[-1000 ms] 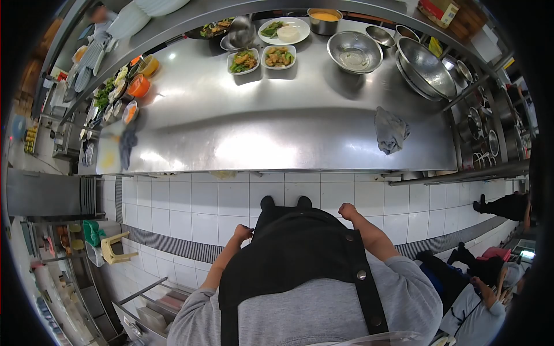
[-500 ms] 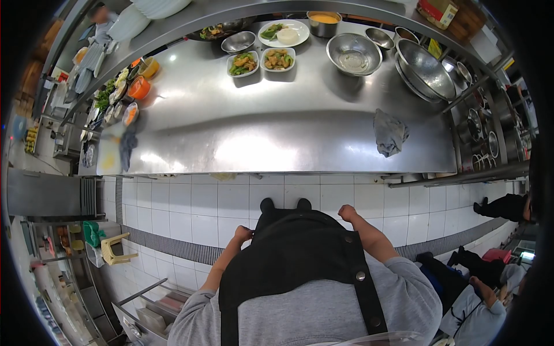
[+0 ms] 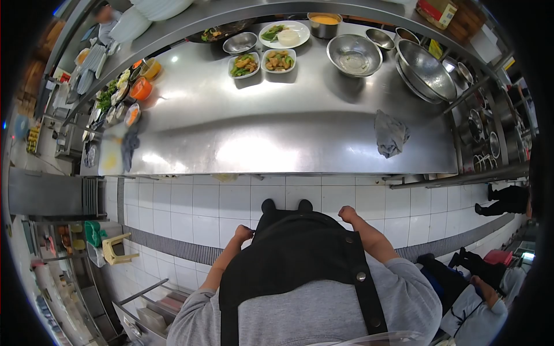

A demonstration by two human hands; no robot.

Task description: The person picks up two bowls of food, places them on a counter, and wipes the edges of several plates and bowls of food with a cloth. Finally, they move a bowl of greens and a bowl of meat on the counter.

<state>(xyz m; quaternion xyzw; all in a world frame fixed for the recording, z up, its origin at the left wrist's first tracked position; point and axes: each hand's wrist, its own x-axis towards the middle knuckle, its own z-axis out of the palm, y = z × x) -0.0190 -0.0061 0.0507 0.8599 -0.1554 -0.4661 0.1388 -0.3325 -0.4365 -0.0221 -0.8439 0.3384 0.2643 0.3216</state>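
A shiny steel table [image 3: 202, 135] bearing metal bowls [image 3: 354, 53] and filled white dishes [image 3: 279, 60] fronts a white-tiled floor [image 3: 202, 199]. The grey cloth [image 3: 391, 135] lies on the table, well ahead of the right hand [image 3: 347, 214], a loose fist. The left hand [image 3: 243, 233] is curled beside the black apron [image 3: 288, 248]; I cannot tell its grip.

Item 1, as I view it remotely: apron [image 3: 288, 254], black, worn, its right strap [image 3: 369, 300] bearing round fasteners. I place the left hand [image 3: 243, 233] just beside its left border, contact and grip unreadable; the right hand [image 3: 346, 214], fingers curled in, sits just off its right border.

Item 2: cloth [image 3: 391, 134], grey, crumpled, one piece. I log it lying on the steel worktop [image 3: 202, 141], toward the front right corner, set in from the front edge.
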